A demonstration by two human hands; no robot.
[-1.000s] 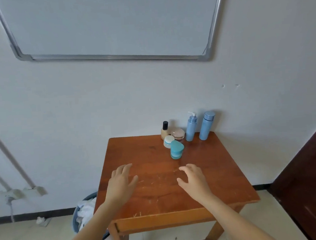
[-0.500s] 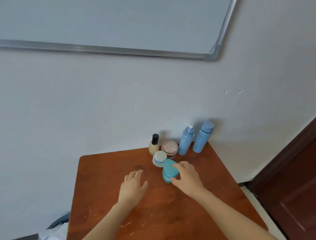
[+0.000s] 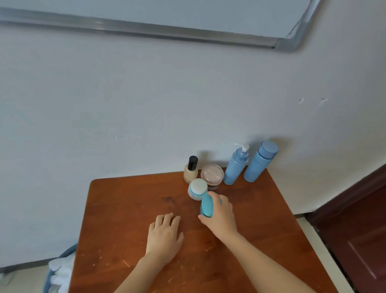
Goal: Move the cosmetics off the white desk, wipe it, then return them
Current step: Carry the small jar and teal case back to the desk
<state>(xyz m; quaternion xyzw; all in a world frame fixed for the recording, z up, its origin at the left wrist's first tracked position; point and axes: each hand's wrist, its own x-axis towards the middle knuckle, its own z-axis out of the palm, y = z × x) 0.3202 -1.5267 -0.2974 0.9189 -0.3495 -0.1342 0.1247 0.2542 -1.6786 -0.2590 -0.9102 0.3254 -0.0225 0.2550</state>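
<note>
The right hand (image 3: 220, 215) has its fingers wrapped over the far side of the teal container (image 3: 206, 205) and its thumb against the near side, a full grip. The container stands a little in from the far edge of the desk (image 3: 124, 221), which is brown wood rather than white. The left hand (image 3: 165, 236) lies on the desktop just beside it, fingers loosely bent, holding nothing.

The worry is the crowding. The teal container looks to be touching, or all but touching, the white-lidded jar (image 3: 197, 188) behind it. That jar sits tight against the pink powder jar (image 3: 211, 176) and the foundation bottle (image 3: 191, 169) at the far edge. If the hand drags or tips the container away instead of lifting it, I'd expect the white-lidded jar to be shoved into its neighbours, and the narrow foundation bottle is the likeliest to fall.

The pump bottle (image 3: 236, 168) and the tall blue bottle (image 3: 259, 162) stand near the far right corner. A wide swing of the right forearm could catch them.
</note>
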